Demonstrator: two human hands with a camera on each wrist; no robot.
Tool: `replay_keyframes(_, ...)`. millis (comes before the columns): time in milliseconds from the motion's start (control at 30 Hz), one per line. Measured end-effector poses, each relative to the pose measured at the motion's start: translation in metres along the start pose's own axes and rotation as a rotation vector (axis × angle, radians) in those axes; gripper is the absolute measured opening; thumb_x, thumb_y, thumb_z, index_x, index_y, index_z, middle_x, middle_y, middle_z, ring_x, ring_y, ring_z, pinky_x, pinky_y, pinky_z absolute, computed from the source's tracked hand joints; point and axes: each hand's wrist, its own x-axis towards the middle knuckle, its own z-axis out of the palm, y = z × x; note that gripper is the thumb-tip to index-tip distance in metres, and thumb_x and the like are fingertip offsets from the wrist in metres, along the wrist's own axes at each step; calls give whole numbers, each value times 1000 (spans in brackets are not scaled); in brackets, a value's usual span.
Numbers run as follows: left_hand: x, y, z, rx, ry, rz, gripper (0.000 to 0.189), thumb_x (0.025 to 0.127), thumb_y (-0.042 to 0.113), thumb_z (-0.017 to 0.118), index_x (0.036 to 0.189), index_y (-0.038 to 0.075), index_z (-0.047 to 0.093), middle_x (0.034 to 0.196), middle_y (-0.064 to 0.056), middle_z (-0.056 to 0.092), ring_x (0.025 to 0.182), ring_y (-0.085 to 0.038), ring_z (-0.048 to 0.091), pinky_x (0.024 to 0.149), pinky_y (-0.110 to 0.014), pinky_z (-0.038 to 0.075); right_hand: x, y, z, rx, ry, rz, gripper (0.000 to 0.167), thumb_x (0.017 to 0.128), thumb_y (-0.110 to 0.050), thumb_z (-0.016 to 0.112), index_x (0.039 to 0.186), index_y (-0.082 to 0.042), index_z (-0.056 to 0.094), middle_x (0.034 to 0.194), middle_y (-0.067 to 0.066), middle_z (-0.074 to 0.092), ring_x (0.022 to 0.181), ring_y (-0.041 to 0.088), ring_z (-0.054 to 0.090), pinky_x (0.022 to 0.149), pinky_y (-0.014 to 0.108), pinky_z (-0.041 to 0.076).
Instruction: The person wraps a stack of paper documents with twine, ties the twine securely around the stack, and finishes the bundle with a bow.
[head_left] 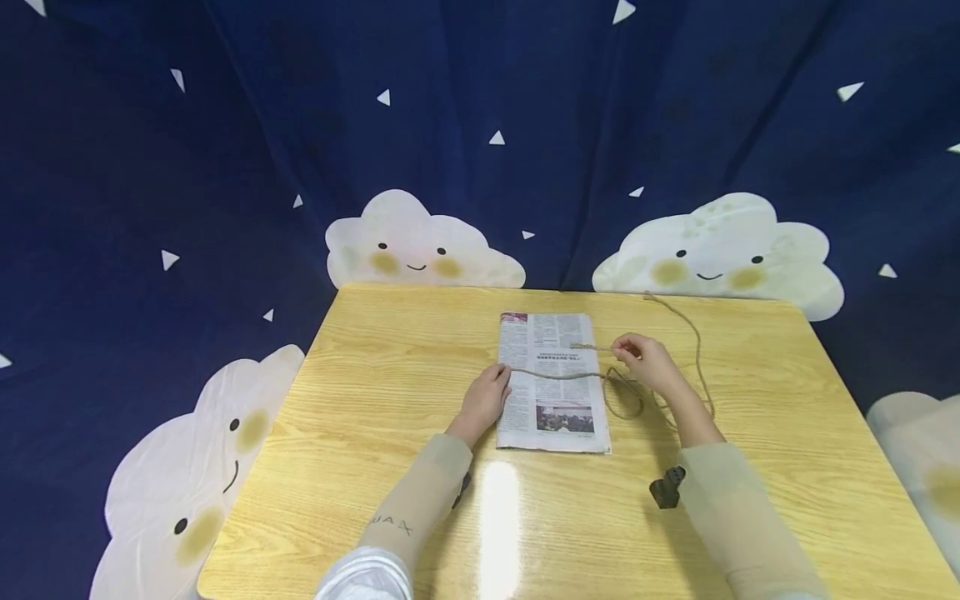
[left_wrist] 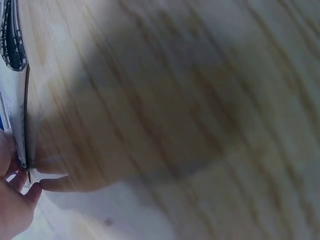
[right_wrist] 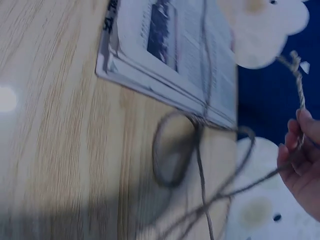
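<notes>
A folded newspaper (head_left: pixel 555 333) lies on the table with a thin twine rope (head_left: pixel 558 377) running across its top. At the paper's left edge, my left hand (head_left: pixel 483 398) pinches the rope where it reaches that side. The left wrist view has these fingers (left_wrist: pixel 17 207) right at the newspaper's folded edge (left_wrist: pixel 19 110). My right hand (head_left: pixel 648 362) is raised at the right of the paper and pinches the rope near one end. That knotted, frayed end (right_wrist: pixel 296 65) sticks out past the fingertips. Between hand and paper, the rope hangs in loose loops (right_wrist: pixel 157 150).
The wooden table (head_left: pixel 390 358) has a bright glare strip in front of the newspaper. More rope (head_left: pixel 699 350) trails to the table's back edge on the right. A dark blue curtain (head_left: pixel 480 75) with clouds stands behind the table.
</notes>
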Motion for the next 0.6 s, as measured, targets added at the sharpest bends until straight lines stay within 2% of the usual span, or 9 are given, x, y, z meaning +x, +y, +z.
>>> replay_keyframes(267, 1, 2, -1, -20, -16, -43, 43, 95, 18, 49, 134, 0, 43, 135, -14, 43, 125, -25, 41, 105, -34, 32, 31, 11, 30, -103, -100, 39, 16, 92, -6, 52, 90, 6, 61, 78, 14, 60, 69, 21, 50, 60, 31, 42)
replay_keyframes(467, 1, 2, 4, -61, 8, -64, 44, 94, 18, 50, 134, 0, 43, 135, -14, 43, 125, -26, 41, 105, -34, 32, 37, 21, 43, -215, -154, 93, 17, 90, -7, 53, 87, 7, 63, 75, 13, 60, 68, 23, 51, 60, 34, 43)
replay_keyframes(600, 0, 1, 6, -83, 16, -79, 45, 94, 17, 50, 134, 0, 41, 137, -14, 41, 126, -27, 40, 105, -35, 31, 39, 20, 48, -257, -163, 84, 16, 89, -7, 55, 85, 5, 64, 74, 12, 60, 67, 23, 51, 61, 35, 43)
